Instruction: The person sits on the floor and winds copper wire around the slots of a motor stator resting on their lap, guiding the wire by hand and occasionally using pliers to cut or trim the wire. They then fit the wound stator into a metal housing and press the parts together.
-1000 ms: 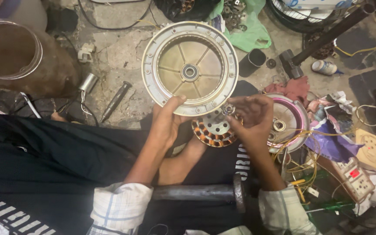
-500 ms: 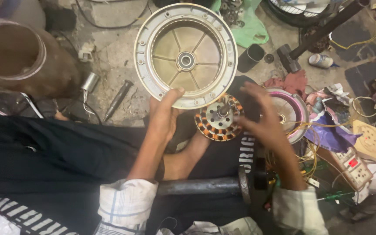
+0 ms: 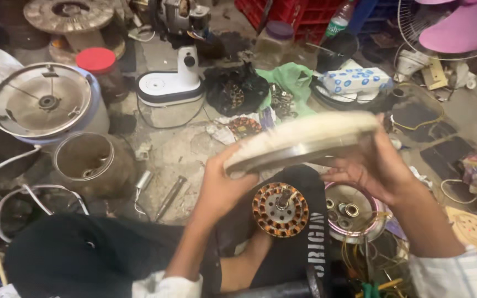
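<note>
Gripping from both ends, we've got the round metal motor cover point(image 3: 305, 140) up in the air, tilted nearly edge-on to us and blurred. Our left hand point(image 3: 222, 185) clamps its near-left rim, thumb on top, fingers curled beneath. Our right hand point(image 3: 376, 165) cups the far-right rim, palm under, fingers wrapped around the edge. Both forearms angle up from the lap, cuffs of pale checked sleeves just showing.

That cover is pale, dull metal with a brighter polished band along its rim. Right below it, on the dark cloth over our lap, sits the stator point(image 3: 280, 209): a disc ringed with orange-copper windings, a steel shaft poking out of its middle.

Just right of that, a shallow round housing point(image 3: 374, 212) with a pink rim holds a few small metal rings. Off left, an open rusty-brown tin point(image 3: 84, 157) stands beside a screwdriver point(image 3: 169, 197) on the gritty concrete.
</note>
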`<act>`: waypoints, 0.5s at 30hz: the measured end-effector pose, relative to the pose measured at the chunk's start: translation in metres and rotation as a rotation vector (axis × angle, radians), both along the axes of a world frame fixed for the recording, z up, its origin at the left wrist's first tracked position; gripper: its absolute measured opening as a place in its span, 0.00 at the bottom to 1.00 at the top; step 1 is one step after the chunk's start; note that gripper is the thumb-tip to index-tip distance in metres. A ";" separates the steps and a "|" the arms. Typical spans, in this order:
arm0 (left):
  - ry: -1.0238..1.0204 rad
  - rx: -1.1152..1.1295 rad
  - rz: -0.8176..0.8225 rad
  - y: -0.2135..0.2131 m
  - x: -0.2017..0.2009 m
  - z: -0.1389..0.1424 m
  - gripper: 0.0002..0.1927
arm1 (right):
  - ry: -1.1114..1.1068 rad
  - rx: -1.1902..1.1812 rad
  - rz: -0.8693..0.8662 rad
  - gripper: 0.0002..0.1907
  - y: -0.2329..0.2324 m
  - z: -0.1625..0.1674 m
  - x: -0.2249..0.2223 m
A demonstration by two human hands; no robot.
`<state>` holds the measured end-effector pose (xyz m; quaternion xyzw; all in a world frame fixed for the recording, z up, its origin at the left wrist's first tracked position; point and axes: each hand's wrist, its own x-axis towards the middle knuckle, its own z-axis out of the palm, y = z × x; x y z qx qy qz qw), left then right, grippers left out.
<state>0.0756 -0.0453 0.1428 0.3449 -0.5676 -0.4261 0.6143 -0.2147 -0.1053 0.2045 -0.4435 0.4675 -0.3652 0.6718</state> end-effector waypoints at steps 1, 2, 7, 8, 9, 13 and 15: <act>-0.031 -0.084 -0.030 0.004 0.003 0.012 0.28 | -0.040 0.059 -0.001 0.50 0.008 0.010 0.005; -0.170 -0.160 -0.008 0.005 0.006 0.025 0.26 | -0.080 0.130 -0.003 0.49 0.019 0.019 0.012; -0.684 -0.799 -0.031 -0.012 0.011 0.069 0.25 | 0.172 -0.223 -0.112 0.35 0.092 0.043 0.023; -0.645 -0.784 0.037 -0.017 0.007 0.067 0.26 | 0.276 -0.540 -0.059 0.33 0.102 0.039 0.017; -0.602 -0.771 0.104 -0.023 0.001 0.062 0.27 | 0.007 -0.479 -0.171 0.30 0.104 0.031 0.011; -0.213 -0.222 0.204 -0.013 -0.012 -0.010 0.36 | -0.547 -0.330 -0.452 0.26 0.087 -0.019 -0.028; -0.036 0.280 -0.088 0.005 -0.026 -0.063 0.32 | -0.614 -0.307 -0.501 0.26 0.085 -0.053 -0.042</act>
